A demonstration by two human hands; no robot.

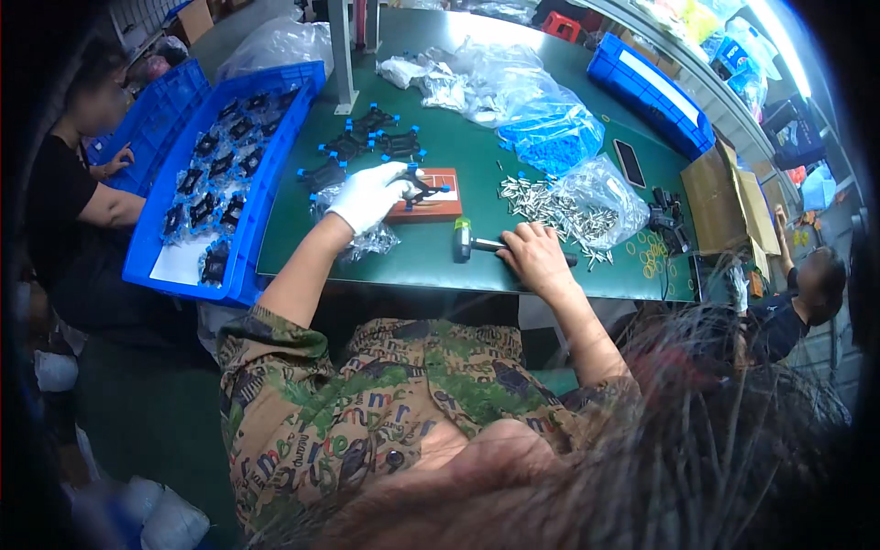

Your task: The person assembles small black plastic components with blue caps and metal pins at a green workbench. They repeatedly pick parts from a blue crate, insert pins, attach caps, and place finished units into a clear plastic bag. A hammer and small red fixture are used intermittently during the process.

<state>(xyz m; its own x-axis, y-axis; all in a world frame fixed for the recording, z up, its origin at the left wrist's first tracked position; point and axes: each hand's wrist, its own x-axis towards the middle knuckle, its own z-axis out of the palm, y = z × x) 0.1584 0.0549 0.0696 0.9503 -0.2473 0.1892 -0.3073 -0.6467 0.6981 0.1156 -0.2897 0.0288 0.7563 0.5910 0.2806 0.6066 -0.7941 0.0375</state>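
Note:
My left hand (369, 196), in a white glove, grips a black bracket (429, 189) with blue tips. The bracket lies over a flat orange-red box (442, 207) on the green table. My bare right hand (535, 253) is closed round the handle of a small hammer (464, 240), whose head has a bright green end. The hammer is just right of the box, near the table's front edge. Several similar black brackets (346, 147) lie beyond my left hand. A pile of small metal pins (559, 209) spreads beyond my right hand.
At the left stands a blue crate (298, 103) of bagged black parts, with a co-worker (78, 174) beyond it. Bags of blue pieces (555, 137), a phone (629, 163), yellow rings (653, 257) and a cardboard box (720, 197) occupy the right. Another person (779, 316) is far right.

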